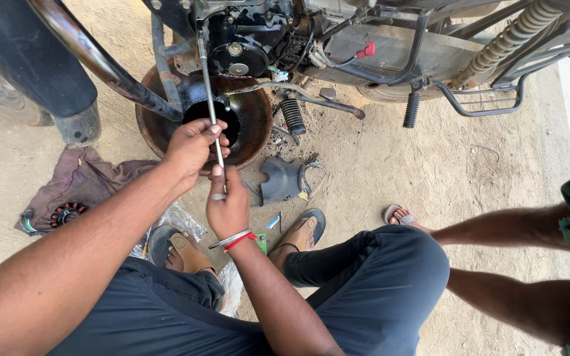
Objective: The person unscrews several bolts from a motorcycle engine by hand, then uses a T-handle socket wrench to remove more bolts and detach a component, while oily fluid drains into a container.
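Both grips are closed on the long thin steel tool shaft [214, 112]: left hand [192, 146] higher to steady, right hand [227, 204] at its end, aiming it into the black motorcycle engine [245, 39].

rod tip [200, 39] hidden in engine [245, 39]

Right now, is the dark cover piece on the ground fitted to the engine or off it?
Off. The dark cover piece lies on the sand beside the rusty pan, apart from the engine.

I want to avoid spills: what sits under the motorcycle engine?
A rusty round pan sits on the sandy ground under the engine, its dark middle visible. The left hand covers its near rim.
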